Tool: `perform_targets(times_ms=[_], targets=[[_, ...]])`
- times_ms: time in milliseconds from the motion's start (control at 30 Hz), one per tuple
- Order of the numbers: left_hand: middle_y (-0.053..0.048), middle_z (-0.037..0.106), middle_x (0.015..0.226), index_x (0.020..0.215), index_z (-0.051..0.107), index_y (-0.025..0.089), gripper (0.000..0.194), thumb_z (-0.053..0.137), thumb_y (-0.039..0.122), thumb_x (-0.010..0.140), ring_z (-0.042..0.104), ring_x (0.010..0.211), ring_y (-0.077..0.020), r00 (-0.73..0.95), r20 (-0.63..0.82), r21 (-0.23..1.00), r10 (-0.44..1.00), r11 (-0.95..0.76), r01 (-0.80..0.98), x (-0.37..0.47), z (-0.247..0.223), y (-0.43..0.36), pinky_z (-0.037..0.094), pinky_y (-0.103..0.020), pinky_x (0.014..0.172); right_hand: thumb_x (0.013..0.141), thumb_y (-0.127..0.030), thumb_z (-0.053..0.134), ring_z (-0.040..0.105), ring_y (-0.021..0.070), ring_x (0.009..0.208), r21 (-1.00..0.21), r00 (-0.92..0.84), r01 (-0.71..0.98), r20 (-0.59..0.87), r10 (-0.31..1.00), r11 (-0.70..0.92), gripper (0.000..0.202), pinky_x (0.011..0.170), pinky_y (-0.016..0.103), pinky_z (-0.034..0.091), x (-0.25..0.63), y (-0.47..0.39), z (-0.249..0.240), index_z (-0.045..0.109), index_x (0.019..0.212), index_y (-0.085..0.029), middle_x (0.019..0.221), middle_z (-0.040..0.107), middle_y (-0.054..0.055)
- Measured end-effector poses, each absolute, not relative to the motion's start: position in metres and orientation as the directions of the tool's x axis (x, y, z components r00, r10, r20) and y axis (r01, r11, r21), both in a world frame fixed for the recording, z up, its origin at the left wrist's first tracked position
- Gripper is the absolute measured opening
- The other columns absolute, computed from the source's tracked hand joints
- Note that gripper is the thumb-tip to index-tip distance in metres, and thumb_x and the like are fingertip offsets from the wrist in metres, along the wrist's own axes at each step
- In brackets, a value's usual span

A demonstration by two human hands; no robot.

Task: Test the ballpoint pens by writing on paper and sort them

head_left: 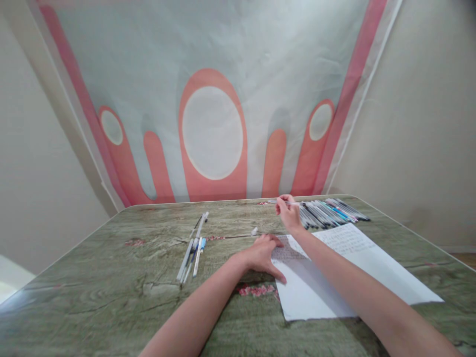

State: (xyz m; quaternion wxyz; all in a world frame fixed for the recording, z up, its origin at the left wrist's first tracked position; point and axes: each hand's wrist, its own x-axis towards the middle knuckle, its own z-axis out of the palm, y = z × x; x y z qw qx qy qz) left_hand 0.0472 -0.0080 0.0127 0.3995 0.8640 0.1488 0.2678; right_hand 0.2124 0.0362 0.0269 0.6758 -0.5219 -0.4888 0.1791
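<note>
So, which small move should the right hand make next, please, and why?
Probably bring the pen down to the paper: the right hand holds it beyond the sheet, beside the row of pens, the left hand rests at the sheet's left edge, and the lower part of the page, below the writing, looks blank.

The paper [375,277] lies on the right part of the bench [111,297], the left hand [265,253] at its left edge. Behind the paper, a row of pens [325,213] lies just right of the right hand [289,214]. A bunch of pens [198,260] lies left of the left hand, with a small item [254,231] between bunch and row. A banner [156,74] is behind the bench.
</note>
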Motion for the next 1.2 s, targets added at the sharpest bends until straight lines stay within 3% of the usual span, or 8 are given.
perform_targets(times_ms=[100,200,300,400,500,633,1200], targets=[[-0.009,0.053,0.100,0.096,0.061,0.020,0.074,0.080,0.039,0.027,0.046,0.100,-0.0291,0.816,0.325,0.794,0.479,-0.607,0.039,0.048,0.013,-0.007,0.029,-0.036,0.093,0.074,-0.044,0.046,0.051,0.0123,0.052,-0.937,0.396,0.144,0.350,0.849,0.319,0.025,0.045,0.023,0.042,0.214,0.025,0.024,0.048,0.077,-0.019,0.061,0.054,0.000],[-0.009,0.050,0.106,0.102,0.058,0.022,0.077,0.078,0.046,0.031,0.042,0.104,-0.0296,0.856,0.257,0.731,0.449,-0.670,0.131,0.049,0.013,-0.006,0.026,-0.038,0.095,0.069,-0.040,0.055,0.052,0.0128,0.055,-0.968,0.381,0.094,0.250,0.890,0.232,0.024,0.050,0.024,0.043,0.219,-0.005,0.010,0.049,0.078,-0.019,0.061,0.054,0.000],[-0.008,0.046,0.112,0.108,0.053,0.023,0.084,0.075,0.053,0.033,0.038,0.107,-0.0295,0.889,0.169,0.629,0.425,-0.742,0.234,0.051,0.013,-0.005,0.025,-0.040,0.096,0.071,-0.038,0.055,0.049,0.0114,0.053,-0.975,0.357,0.136,0.212,0.910,0.174,0.023,0.052,0.024,0.040,0.228,-0.044,-0.003,0.049,0.081,-0.019,0.058,0.052,-0.002],[-0.007,0.044,0.113,0.111,0.049,0.023,0.087,0.071,0.059,0.035,0.038,0.107,-0.0281,0.901,0.124,0.559,0.416,-0.779,0.283,0.052,0.013,-0.004,0.027,-0.040,0.096,0.075,-0.040,0.049,0.046,0.0113,0.051,-0.950,0.254,0.304,0.154,0.955,0.072,0.022,0.052,0.024,0.037,0.237,-0.077,-0.009,0.047,0.071,-0.019,0.055,0.050,-0.003],[-0.007,0.044,0.114,0.112,0.048,0.024,0.087,0.069,0.061,0.037,0.038,0.107,-0.0272,0.902,0.115,0.531,0.416,-0.793,0.298,0.052,0.012,-0.003,0.028,-0.039,0.095,0.076,-0.036,0.047,0.046,0.0117,0.055,-0.865,0.163,0.494,0.189,0.968,0.086,0.021,0.055,0.025,0.036,0.243,-0.095,-0.010,0.045,0.064,-0.019,0.057,0.049,-0.003],[-0.007,0.043,0.115,0.112,0.048,0.024,0.087,0.069,0.062,0.037,0.038,0.108,-0.0277,0.901,0.113,0.506,0.418,-0.805,0.310,0.052,0.014,-0.004,0.027,-0.040,0.096,0.076,-0.031,0.046,0.045,0.0122,0.056,-0.784,0.114,0.609,0.238,0.964,0.122,0.016,0.056,0.025,0.035,0.244,-0.097,-0.010,0.045,0.065,-0.020,0.058,0.047,-0.003],[-0.008,0.043,0.115,0.114,0.047,0.022,0.088,0.067,0.064,0.039,0.037,0.109,-0.0274,0.907,0.107,0.490,0.407,-0.816,0.308,0.052,0.015,-0.005,0.027,-0.039,0.097,0.076,-0.028,0.043,0.045,0.0122,0.057,-0.753,0.059,0.636,0.267,0.962,0.170,0.014,0.055,0.025,0.034,0.241,-0.097,-0.008,0.042,0.065,-0.019,0.059,0.046,-0.003]])
